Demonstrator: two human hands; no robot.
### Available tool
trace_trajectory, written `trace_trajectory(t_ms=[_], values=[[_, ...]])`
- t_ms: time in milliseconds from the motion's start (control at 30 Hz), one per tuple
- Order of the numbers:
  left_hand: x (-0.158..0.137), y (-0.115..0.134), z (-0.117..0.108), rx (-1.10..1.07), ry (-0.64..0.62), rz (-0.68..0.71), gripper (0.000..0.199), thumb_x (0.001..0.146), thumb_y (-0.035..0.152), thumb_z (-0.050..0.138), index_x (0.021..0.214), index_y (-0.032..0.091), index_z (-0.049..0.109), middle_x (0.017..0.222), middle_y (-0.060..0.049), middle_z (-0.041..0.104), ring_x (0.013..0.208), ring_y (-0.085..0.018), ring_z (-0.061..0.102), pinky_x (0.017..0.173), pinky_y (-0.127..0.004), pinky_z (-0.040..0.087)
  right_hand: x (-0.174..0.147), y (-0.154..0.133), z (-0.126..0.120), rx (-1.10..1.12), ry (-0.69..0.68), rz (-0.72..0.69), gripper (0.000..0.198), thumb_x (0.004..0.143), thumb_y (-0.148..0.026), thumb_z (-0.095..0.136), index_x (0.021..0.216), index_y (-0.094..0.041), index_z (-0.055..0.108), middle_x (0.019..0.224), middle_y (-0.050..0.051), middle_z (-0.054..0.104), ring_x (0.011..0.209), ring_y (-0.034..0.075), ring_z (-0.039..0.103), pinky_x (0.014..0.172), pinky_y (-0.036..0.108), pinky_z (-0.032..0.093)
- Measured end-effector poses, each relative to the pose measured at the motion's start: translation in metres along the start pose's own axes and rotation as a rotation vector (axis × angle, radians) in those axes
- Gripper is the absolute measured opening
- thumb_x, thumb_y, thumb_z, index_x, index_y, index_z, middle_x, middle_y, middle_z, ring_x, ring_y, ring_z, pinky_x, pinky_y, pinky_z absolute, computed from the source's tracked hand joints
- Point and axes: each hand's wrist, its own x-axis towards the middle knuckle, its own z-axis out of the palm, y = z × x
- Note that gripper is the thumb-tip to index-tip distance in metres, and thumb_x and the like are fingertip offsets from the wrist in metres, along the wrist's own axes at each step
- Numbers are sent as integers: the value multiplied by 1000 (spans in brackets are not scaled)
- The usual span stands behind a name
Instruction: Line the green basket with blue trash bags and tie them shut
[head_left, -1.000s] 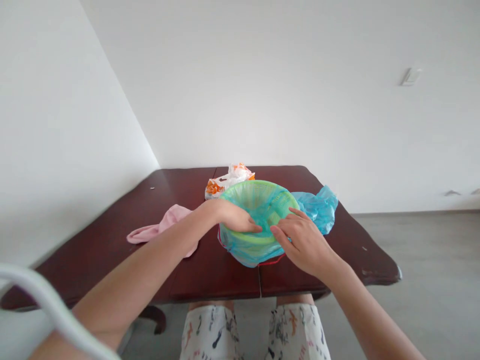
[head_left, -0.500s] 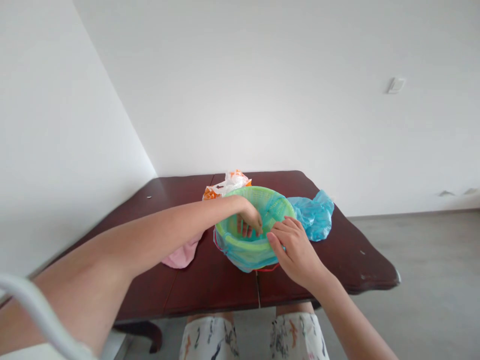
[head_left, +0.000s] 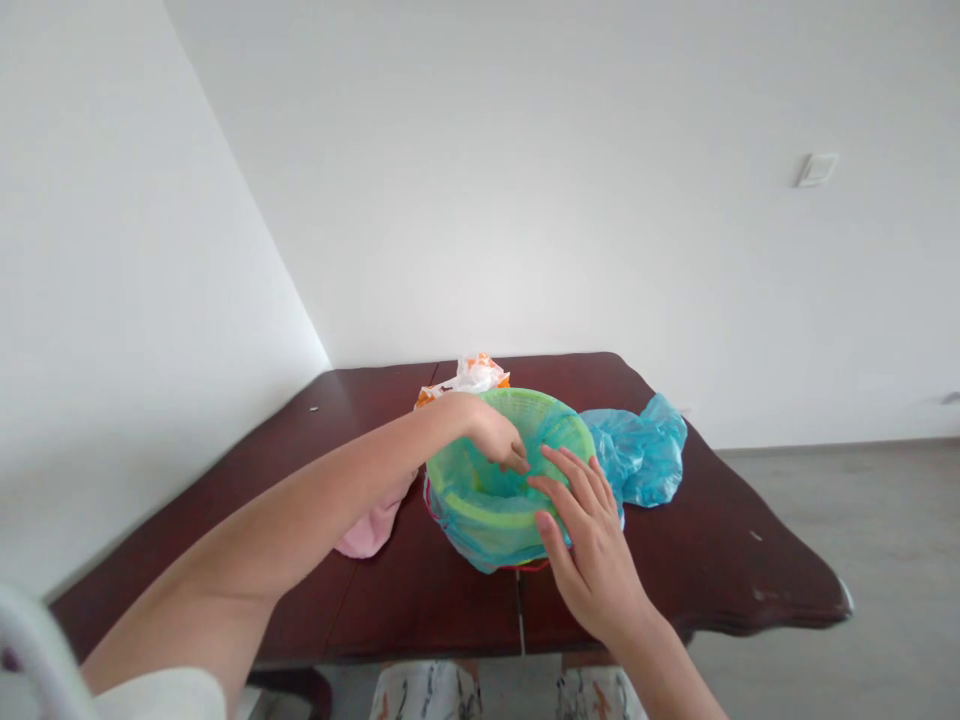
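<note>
A light green plastic basket [head_left: 517, 518] stands on the table with a thin blue plastic bag [head_left: 487, 548] lining it and folded out over its near rim. My left hand [head_left: 496, 438] reaches down inside the basket, its fingers bent and bunched near the lining. Whatever they may pinch is hidden. Over the right front rim, my right hand [head_left: 589, 545] is open with the fingers spread, the fingertips at or just above the lined edge. Part of a red band [head_left: 534, 566] shows under the bag at the front.
More crumpled blue plastic [head_left: 645, 450] lies right of the basket. Behind it sits a white and orange plastic bag [head_left: 480, 373]. A pink cloth [head_left: 371, 530] is partly under my left forearm. The dark red wooden table [head_left: 420, 610] meets a white wall; a switch [head_left: 817, 170] is on the wall.
My right hand has spread its fingers over the rim, where they were bent together before. My left hand's fingers have drawn together inside the basket. The whole view has shifted slightly.
</note>
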Motion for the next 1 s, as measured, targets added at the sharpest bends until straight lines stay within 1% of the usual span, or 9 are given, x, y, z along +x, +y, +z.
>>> trace_trajectory(t_ms=[133, 200, 333, 433, 600, 667, 767, 900, 1000], values=[[-58, -11, 12, 64, -169, 38, 29, 107, 59, 81, 111, 35, 98, 123, -7, 95, 111, -40, 90, 102, -51, 66, -35, 11, 9, -3, 35, 51, 73, 123, -37, 59, 193, -39, 37, 204, 10, 26, 189, 48, 24, 147, 86, 29], [-86, -18, 28, 41, -84, 124, 40, 106, 72, 78, 123, 41, 97, 121, -6, 95, 106, -39, 91, 90, -47, 66, -53, 16, 19, 38, 81, 140, 82, 124, -38, 58, 198, -39, 23, 207, 10, 14, 190, 49, 18, 146, 88, 31], [-111, -30, 70, 53, 401, 348, 29, 97, 63, 96, 121, 46, 94, 104, -1, 93, 95, -33, 91, 80, -42, 65, -88, 28, 54, 126, 146, 322, 95, 124, -42, 58, 200, -37, 2, 208, 11, 5, 191, 46, 12, 146, 82, 36], [-110, -46, 105, 165, 628, 454, 38, 101, 63, 96, 131, 41, 89, 111, -3, 93, 106, -33, 91, 109, -52, 67, -114, 44, 83, 117, 150, 378, 99, 123, -44, 60, 199, -35, -2, 207, 11, 7, 190, 45, 18, 143, 77, 45], [-97, -103, 141, -39, 1194, 551, 72, 119, 87, 47, 151, 30, 78, 146, -15, 85, 140, -37, 79, 134, -62, 52, -154, 77, 118, -53, 184, 326, 92, 123, -45, 57, 200, -34, 8, 199, 13, 38, 173, 45, 56, 123, 62, 72], [-77, -132, 135, -279, 1436, 486, 55, 126, 68, 46, 139, 27, 79, 147, -16, 81, 141, -34, 77, 126, -55, 59, -165, 87, 130, -168, 201, 274, 91, 123, -47, 57, 200, -32, 9, 192, 17, 50, 159, 49, 70, 111, 63, 78], [-31, -177, 110, -429, 1531, 185, 42, 121, 56, 65, 147, 24, 71, 166, -21, 69, 158, -36, 67, 133, -59, 55, -174, 92, 146, -303, 243, 229, 95, 121, -53, 60, 200, -29, 12, 187, 24, 55, 150, 57, 76, 102, 75, 79], [27, -230, 91, -338, 1315, -177, 89, 98, 71, 89, 166, 19, 66, 197, -30, 27, 185, -57, 24, 146, -77, 29, -171, 89, 159, -374, 330, 236, 102, 115, -43, 71, 200, -28, 15, 183, 25, 59, 148, 63, 75, 105, 85, 75], [56, -257, 104, -366, 1183, -314, 111, 91, 76, 92, 179, 16, 57, 201, -32, 15, 185, -67, 10, 143, -81, 27, -162, 87, 158, -402, 369, 193, 109, 108, -32, 75, 200, -29, 16, 166, 29, 74, 130, 66, 82, 93, 88, 76]])
